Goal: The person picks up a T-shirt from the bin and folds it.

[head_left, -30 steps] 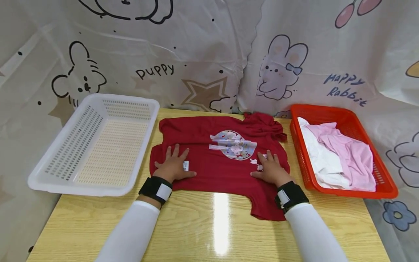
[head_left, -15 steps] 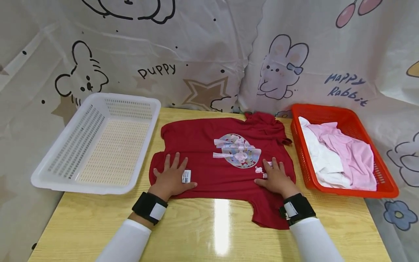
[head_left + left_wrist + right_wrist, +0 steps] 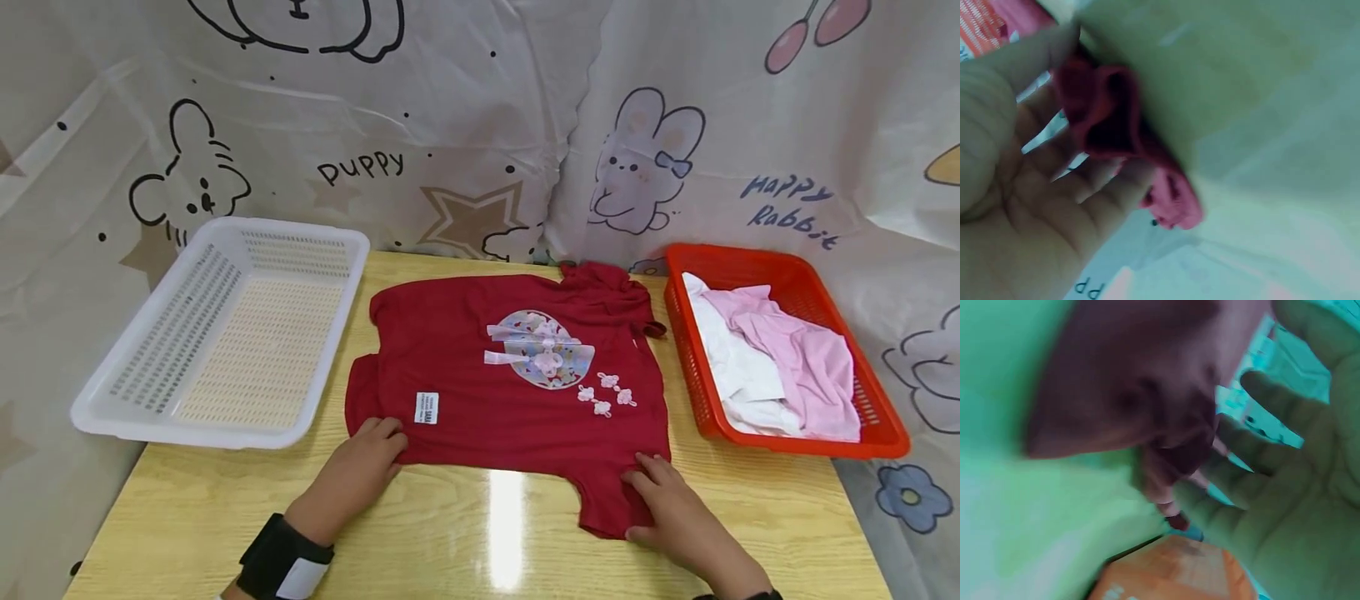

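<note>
A dark red short-sleeved shirt (image 3: 465,367) lies spread sideways on the table, with a round print, small pink flower-like trims and a white label showing. My left hand (image 3: 360,471) touches its near left corner, fingers bent over the edge. In the left wrist view the thumb stands apart from the other fingers, with the hem beside them. My right hand (image 3: 675,517) is at the near sleeve, its fingertips over the cloth. The right wrist view shows this hand (image 3: 1291,462) with spread fingers next to the sleeve, thumb apart.
A white plastic basket (image 3: 330,367) stands on the left of the wooden table (image 3: 435,550). On the right is a red basket (image 3: 693,367) holding white and pink cloths (image 3: 795,350). A printed curtain (image 3: 465,108) hangs behind.
Both hands have slid off the middle of the shirt towards the near edge, the left to the lower left corner, the right to the near sleeve. The flower trims and label are uncovered.
</note>
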Available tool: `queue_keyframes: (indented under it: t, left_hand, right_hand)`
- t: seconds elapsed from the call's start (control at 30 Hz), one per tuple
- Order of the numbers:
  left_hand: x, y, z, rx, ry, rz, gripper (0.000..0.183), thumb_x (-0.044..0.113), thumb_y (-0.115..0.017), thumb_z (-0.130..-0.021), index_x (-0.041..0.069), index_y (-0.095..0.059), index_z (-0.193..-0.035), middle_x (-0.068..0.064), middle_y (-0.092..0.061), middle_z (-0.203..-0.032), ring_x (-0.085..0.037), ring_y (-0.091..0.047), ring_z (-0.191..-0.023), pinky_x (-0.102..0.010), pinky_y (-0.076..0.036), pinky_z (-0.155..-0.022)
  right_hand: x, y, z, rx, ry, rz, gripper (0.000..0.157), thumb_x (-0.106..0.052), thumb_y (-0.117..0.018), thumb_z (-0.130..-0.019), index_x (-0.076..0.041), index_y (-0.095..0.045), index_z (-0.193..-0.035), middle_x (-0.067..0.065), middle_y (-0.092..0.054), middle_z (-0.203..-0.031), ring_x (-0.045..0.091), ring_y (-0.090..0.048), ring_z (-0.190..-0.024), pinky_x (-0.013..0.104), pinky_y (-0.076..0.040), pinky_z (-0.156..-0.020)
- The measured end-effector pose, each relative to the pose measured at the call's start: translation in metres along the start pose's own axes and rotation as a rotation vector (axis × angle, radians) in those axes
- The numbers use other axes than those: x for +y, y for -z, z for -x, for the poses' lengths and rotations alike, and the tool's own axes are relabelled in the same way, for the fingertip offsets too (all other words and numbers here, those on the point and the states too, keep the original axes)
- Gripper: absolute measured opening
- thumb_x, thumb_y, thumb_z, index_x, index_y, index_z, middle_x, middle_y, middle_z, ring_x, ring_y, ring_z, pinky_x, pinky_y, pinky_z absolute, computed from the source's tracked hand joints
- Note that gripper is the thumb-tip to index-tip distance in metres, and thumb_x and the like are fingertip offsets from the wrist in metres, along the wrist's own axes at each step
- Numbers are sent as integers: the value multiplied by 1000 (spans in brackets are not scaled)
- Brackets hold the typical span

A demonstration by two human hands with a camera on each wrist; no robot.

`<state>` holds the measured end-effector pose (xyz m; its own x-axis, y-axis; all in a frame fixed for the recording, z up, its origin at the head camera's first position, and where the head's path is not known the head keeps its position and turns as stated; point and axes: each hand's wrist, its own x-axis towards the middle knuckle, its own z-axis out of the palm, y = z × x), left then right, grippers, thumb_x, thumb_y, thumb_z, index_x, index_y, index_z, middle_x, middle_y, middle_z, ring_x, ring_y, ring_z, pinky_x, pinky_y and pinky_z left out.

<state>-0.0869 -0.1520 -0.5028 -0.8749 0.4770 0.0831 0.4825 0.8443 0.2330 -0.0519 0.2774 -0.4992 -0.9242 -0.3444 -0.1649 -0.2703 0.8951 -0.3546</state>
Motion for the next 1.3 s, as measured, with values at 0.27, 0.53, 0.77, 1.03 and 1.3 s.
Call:
queue_keyframes:
  t: [0.27,0.53,0.77,1.03,1.3]
  left_hand:
    - [1,3,2,50,95,122,14,6,-66,-82,14,-55,-87,4,-57,-82,-13,-51,-81,-31,-50,-67]
    - [8,25,3,122,157,244,15,6,-63,-86,13,-57,-98,5,-57,-80,-7,-50,-71,-32,-51,-66]
    - [7,30,5,151,157,231,20,6,-62,-87,10,-60,-107,-3,-64,-95,-12,-58,-84,-38,-54,-75]
    - [8,45,17,52,132,244,17,7,-62,-87,10,-64,-103,-2,-67,-101,-14,-59,-94,-39,-52,-81]
    - [5,82,-5,-21,107,331,13,5,-56,-90,10,-64,-99,-1,-66,-85,-10,-54,-74,-36,-51,-70]
  right_hand:
    - [11,-8,2,285,76,-26,18,0,-69,-76,-9,-66,-91,15,-63,-116,31,-52,-112,50,-46,-91]
    - [4,22,0,579,-85,-324,29,6,-48,-88,-9,-67,-104,6,-70,-91,11,-59,-76,20,-45,-59]
    - [6,38,0,343,27,-387,53,1,-62,-81,-9,-43,-130,10,-58,-111,12,-52,-93,18,-44,-75]
    - [7,53,14,320,147,-313,29,4,-64,-82,-15,-56,-102,-3,-60,-91,8,-56,-76,24,-50,-60]
    - [13,86,-8,376,58,-235,17,-6,-53,-93,-19,-63,-96,0,-64,-80,12,-55,-67,32,-48,-54]
